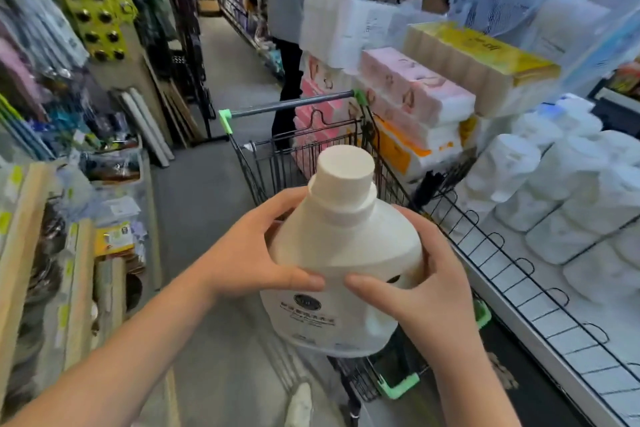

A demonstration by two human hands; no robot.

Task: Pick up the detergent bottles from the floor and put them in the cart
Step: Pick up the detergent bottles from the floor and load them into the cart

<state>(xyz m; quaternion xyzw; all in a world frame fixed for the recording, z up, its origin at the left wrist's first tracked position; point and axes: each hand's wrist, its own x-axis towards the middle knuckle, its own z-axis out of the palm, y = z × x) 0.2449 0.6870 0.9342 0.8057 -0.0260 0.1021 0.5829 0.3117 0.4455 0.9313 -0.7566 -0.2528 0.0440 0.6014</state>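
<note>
Bottle [346, 246], one, between left hand [256, 253], right hand [415, 291]

The bottle [343, 253] is held between the left hand [256, 253] and the right hand [415, 281] above the cart [273, 163], with a shelf [554, 305] on the right, racks [79, 263] on the left and tissue packs [415, 94] behind the cart.
</note>
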